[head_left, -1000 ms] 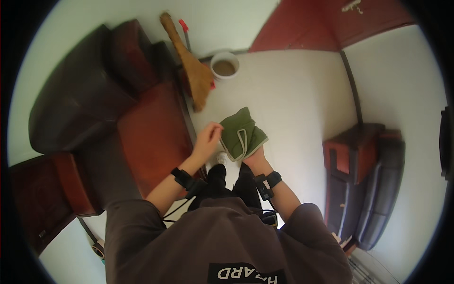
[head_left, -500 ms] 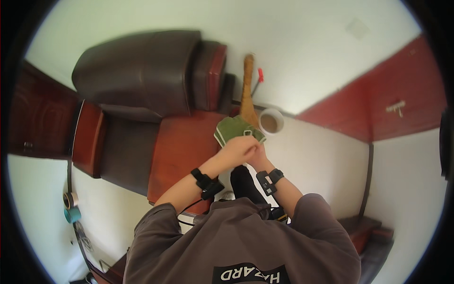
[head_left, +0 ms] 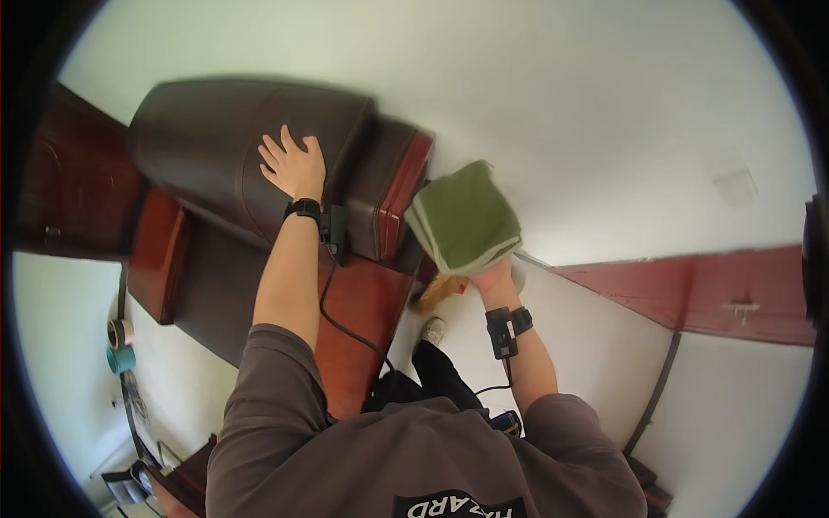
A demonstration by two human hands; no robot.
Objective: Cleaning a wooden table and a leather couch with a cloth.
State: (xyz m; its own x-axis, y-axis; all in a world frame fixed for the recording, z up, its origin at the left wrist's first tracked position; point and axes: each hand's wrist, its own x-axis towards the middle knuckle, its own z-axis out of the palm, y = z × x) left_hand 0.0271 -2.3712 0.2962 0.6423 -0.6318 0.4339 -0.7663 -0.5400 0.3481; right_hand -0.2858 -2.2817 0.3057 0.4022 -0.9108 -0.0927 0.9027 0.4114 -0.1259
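My left hand [head_left: 298, 170] rests with fingers spread on the dark brown leather backrest [head_left: 199, 134] of an armchair or sofa. My right hand [head_left: 495, 274] holds up a folded green cloth [head_left: 466, 216] with a pale edge, off the right side of the backrest. Most of the right fingers are hidden under and behind the cloth. Each wrist wears a black strap with a small box on it.
A reddish wooden panel [head_left: 358, 315] lies beside the dark seat. Below the cloth show a brush-like tan thing [head_left: 436, 293] and the white floor. A red door-like panel [head_left: 622, 293] with a handle is at the right. Rolls of tape [head_left: 121, 358] sit at the left.
Both hands were together on the green cloth, lower down. The left hand has let go and moved to the backrest. The right hand has raised the cloth, which now lies spread wider.
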